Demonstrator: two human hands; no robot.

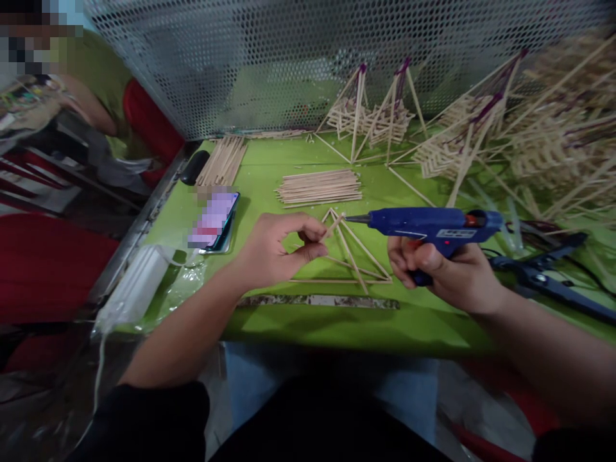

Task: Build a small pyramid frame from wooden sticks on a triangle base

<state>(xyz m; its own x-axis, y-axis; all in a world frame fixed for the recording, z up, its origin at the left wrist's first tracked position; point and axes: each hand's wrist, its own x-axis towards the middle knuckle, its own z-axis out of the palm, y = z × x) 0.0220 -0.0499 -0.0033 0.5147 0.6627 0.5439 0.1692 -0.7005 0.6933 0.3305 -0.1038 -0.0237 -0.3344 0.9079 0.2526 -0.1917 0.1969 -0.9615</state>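
Item, my left hand (274, 250): fingers pinched on a thin stick (333, 226), its tip raised at the apex of the stick frame (353, 260). Item, my right hand (445, 273): clenched around the blue glue gun (428, 224), nozzle just beside that apex. Frame: flat triangle laid, uprights partly joined; by my judgement, more sticks to glue. Behind the frame: loose stick bundle (320, 187) on the green surface (337, 321); beyond it, finished pyramids (370, 115). Left of the frame: phone (214, 221).
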